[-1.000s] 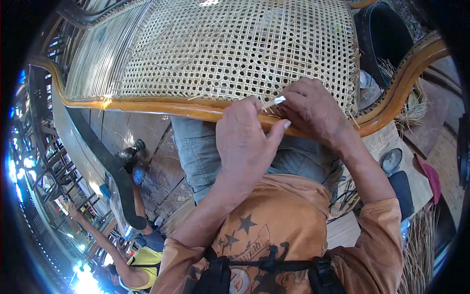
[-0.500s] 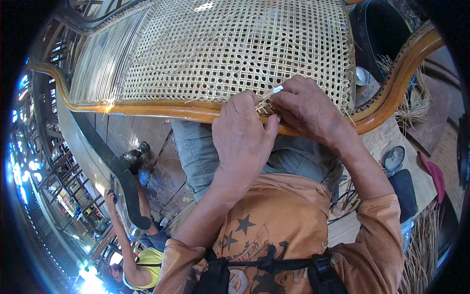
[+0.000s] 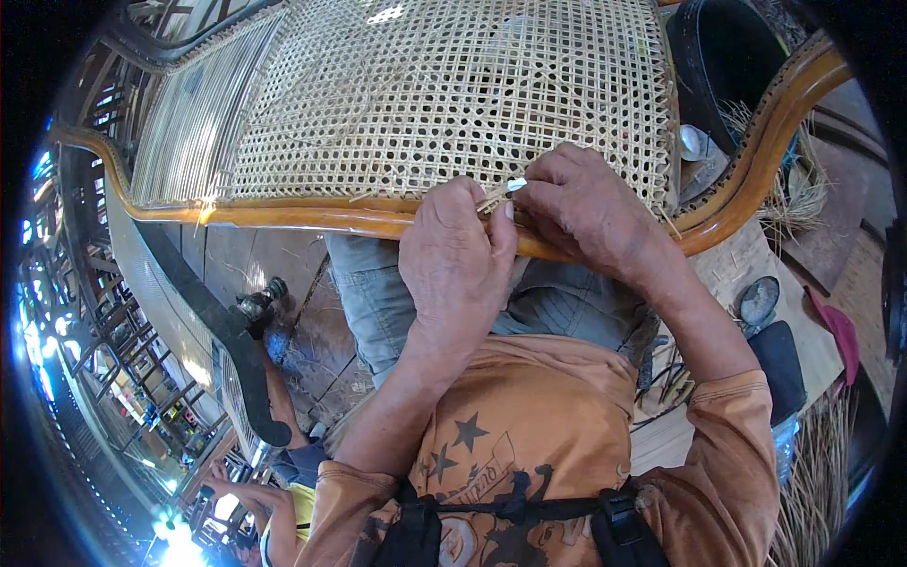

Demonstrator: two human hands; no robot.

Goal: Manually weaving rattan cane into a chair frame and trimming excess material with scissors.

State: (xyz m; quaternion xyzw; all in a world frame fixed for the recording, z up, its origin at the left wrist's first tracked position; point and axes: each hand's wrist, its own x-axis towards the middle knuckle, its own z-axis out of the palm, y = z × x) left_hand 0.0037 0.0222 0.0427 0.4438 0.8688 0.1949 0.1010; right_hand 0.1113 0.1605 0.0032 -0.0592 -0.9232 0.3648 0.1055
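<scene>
Two bare hands meet at the near edge of a woven cane panel (image 3: 425,94), which sits in a curved, glossy wooden frame (image 3: 312,215) across the person's lap. The left hand (image 3: 455,269) lies knuckles-up over the frame rail, its fingers curled shut, pinching thin cane strands (image 3: 491,198) against the rail, seemingly to keep them taut. The right hand (image 3: 584,210) sits just beside it, touching it, its grip closed on a small pale tool (image 3: 516,185) whose tip shows between the two hands and points at the strands where weave meets frame. The panel's open lattice is finished across most of its width; at the far left only plain parallel strands run, not yet crossed. The person wears an orange long-sleeved shirt and grey trousers. To the right, on the floor, lie loose cane bundles (image 3: 803,189), a black tub (image 3: 723,57) and a small round tin (image 3: 759,300). At lower left another person's arm (image 3: 236,491) shows.
</scene>
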